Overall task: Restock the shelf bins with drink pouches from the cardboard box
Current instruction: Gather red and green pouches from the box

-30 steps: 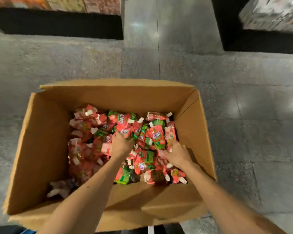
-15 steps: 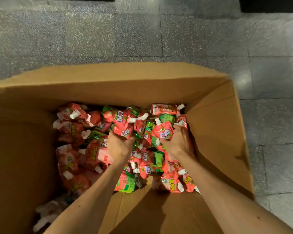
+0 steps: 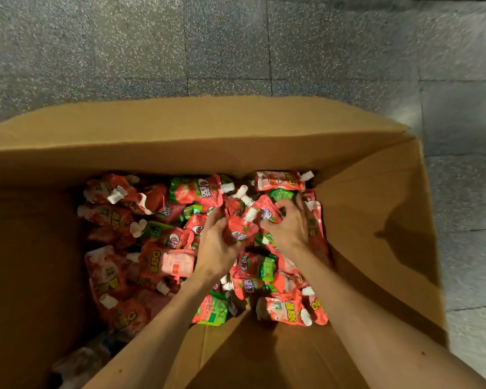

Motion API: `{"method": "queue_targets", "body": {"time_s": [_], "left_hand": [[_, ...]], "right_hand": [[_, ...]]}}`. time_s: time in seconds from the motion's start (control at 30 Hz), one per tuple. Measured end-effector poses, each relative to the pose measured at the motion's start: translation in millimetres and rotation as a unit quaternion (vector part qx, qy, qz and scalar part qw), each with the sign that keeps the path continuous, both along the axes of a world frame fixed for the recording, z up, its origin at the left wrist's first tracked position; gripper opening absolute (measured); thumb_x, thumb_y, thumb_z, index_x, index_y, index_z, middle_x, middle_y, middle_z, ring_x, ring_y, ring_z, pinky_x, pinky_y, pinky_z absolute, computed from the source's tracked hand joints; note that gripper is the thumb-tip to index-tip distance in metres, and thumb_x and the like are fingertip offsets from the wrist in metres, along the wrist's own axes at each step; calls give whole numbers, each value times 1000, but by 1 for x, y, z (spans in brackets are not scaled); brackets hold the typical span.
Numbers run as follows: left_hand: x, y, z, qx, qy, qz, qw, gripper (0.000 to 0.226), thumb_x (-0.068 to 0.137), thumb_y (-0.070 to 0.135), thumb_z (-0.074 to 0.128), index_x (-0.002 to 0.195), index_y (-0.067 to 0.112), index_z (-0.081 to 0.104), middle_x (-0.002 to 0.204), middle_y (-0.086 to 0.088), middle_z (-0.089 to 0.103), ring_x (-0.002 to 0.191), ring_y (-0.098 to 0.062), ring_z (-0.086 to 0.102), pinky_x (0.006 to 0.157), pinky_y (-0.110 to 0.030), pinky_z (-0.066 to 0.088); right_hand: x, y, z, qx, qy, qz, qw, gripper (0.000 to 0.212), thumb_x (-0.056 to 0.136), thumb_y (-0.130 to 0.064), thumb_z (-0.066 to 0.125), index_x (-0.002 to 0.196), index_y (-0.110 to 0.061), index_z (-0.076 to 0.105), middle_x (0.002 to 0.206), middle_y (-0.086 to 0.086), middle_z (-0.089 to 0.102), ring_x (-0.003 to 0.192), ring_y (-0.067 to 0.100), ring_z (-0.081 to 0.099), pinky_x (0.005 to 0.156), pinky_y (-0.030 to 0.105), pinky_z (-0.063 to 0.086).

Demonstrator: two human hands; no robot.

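**Gathering a good handful before lifting**

Nearest the person, the inner flap (image 3: pixel 264 357) of the cardboard box (image 3: pixel 382 226) lies folded down, and both bare forearms pass over it into the box. The drink pouches (image 3: pixel 163 254) lie in a loose, jumbled layer on the box bottom, spouts pointing every way.

In the middle of the heap the left hand (image 3: pixel 218 248) curls round a red pouch (image 3: pixel 240 231). Just to its right, the right hand (image 3: pixel 288 228) closes its fingers over a spouted pouch (image 3: pixel 264 213) and its neighbours. The two hands nearly touch.

The step appears to be collecting a load to carry. It will probably go best if each hand takes the pouches by their bodies, not by the white caps, since the film looks slippery and soft. Pressing the two handfuls together should keep strays from sliding out. Lifting straight up should clear the tall far wall (image 3: pixel 180 153) and the right wall.

Beyond the box there is only speckled grey floor (image 3: pixel 124 46). The shelf bins are not in view.
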State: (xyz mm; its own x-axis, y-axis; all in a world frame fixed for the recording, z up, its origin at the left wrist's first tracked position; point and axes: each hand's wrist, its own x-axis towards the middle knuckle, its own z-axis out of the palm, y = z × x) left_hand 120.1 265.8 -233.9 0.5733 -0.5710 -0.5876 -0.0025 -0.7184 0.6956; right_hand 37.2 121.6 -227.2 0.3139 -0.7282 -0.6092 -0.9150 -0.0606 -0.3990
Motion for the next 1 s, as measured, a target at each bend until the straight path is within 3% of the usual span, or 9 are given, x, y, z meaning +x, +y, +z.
{"method": "queue_targets", "body": {"time_s": [0.1,0.2,0.33,0.43,0.53,0.63,0.73,0.87,1.0], "left_hand": [[-6,-5,-2,40,-54,-78,995,46,84,31,78,127,18,66,162,-8,23,149,-28,16,119,-37,19],[-5,-12,-3,68,-112,-118,984,48,84,35,75,128,18,64,152,-7,34,138,-33,26,111,-40,30],[-1,-18,-2,72,-116,-79,987,66,82,32,77,143,22,52,146,-9,44,127,-26,33,106,-37,34],[2,-18,2,55,-90,20,994,34,78,30,80,104,11,69,109,-8,66,110,-29,48,89,-42,48],[8,-9,6,43,-9,126,991,30,64,48,73,71,22,61,73,-4,65,83,-35,63,64,-48,56],[11,5,37,-10,45,167,985,14,73,29,82,77,25,69,74,2,74,73,-30,71,62,-46,60],[13,23,79,-59,105,209,970,13,80,7,81,88,12,72,79,2,76,72,-21,74,61,-31,60],[14,54,133,-116,142,283,941,15,78,4,82,89,9,73,87,-7,77,83,-23,74,74,-35,60],[-3,83,193,-174,148,379,897,20,78,1,78,96,2,69,92,-16,75,84,-34,70,78,-43,58]], "right_hand": [[5,1,-5,0,7,-19,1000,41,73,-12,83,98,-29,54,151,9,35,140,32,33,113,44,36],[3,-1,-4,6,-5,-33,999,41,73,-9,82,102,-25,58,137,6,38,116,23,48,86,30,47],[-2,-8,4,29,-26,-42,998,39,76,-18,82,103,-23,56,118,1,49,103,17,47,76,27,37],[-4,-11,13,50,-57,-61,995,39,76,-21,83,106,-19,58,108,-3,55,94,16,51,76,25,37],[-6,-7,18,97,-63,-88,989,41,75,-22,85,106,-24,59,118,-3,50,106,16,48,85,27,40],[-14,1,29,176,-68,-131,973,48,69,-29,89,105,-32,58,133,0,47,115,19,50,86,32,50],[-20,5,56,275,-93,-219,932,59,59,-31,94,108,-33,60,135,5,52,111,25,58,55,31,48],[-15,2,105,383,-138,-240,881,113,35,-33,96,137,-26,48,138,10,53,119,32,58,68,36,52],[-3,14,167,474,-192,-236,826,85,53,-17,88,132,-13,56,111,14,71,78,26,73,66,35,57]]}}
